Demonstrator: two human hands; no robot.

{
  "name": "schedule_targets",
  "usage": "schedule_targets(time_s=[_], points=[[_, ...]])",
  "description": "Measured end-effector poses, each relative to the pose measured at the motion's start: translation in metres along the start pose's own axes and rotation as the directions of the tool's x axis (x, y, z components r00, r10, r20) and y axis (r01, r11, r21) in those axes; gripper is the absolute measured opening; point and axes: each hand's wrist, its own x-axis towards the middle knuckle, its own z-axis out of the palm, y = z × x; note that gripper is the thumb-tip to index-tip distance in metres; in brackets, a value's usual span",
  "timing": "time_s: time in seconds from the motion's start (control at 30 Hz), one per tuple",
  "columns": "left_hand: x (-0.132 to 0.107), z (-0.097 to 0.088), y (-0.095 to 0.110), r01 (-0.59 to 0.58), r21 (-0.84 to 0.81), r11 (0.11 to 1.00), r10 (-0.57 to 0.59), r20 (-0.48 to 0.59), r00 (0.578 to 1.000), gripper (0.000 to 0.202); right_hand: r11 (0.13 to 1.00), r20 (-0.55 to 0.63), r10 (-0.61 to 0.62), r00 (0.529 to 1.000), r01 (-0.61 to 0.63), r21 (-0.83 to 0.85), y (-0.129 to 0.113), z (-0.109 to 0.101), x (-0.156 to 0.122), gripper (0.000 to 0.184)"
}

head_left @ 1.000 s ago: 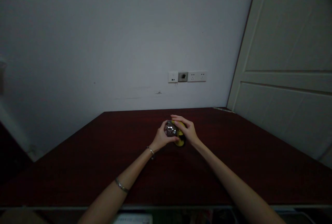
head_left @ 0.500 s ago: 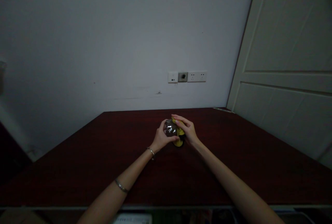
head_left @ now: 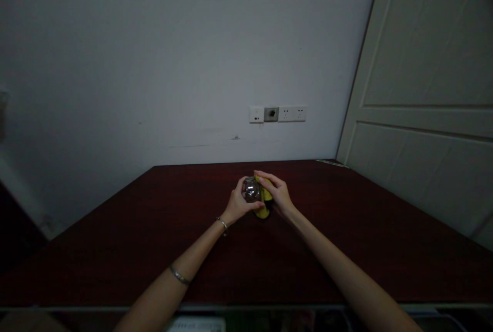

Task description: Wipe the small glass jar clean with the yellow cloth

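Note:
My left hand (head_left: pixel 238 205) is curled around a round, shiny see-through glass (head_left: pixel 252 189), thumb along its near side and fingers at its far left. Pressed against the right side of the glass is a yellow cloth (head_left: pixel 262 212) with a dark edge. My right hand (head_left: pixel 278 192) grips that cloth, its fingers bent over the top near the glass's rim. Part of the cloth hangs down below my left thumb. The hands almost meet, just above the middle of the dark red table (head_left: pixel 200 193). The fingers behind the glass are hidden.
A pale wall (head_left: pixel 192 65) rises behind the table, with a row of sockets and switches (head_left: pixel 277 114). On the right stands a light panelled door (head_left: pixel 419 116). Under the table's near edge, a white object (head_left: pixel 198 324) and other dim items show.
The glass and the yellow cloth have shifted very slightly to the left, with the cloth's lower part swinging left. Both hands keep their holds.

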Motion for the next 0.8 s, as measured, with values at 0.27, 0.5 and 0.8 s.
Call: schedule_targets(time_s=[0.27,0.5,0.8], points=[[0.001,0.000,-0.011,-0.008,-0.076,0.997,0.008,0.004,1.000,0.079,0.969,0.174,-0.163,0.971,0.191,-0.158,-0.013,-0.001,-0.002,0.015],[-0.002,0.004,-0.002,0.035,-0.111,0.993,-0.033,0.021,0.999,0.079,0.997,-0.002,0.024,1.000,-0.024,-0.072,0.000,-0.004,0.003,0.029],[0.001,0.002,-0.010,0.006,0.011,1.000,-0.006,0.000,1.000,0.076,0.897,0.282,-0.248,0.927,0.330,-0.295,-0.017,0.001,-0.002,0.012]])
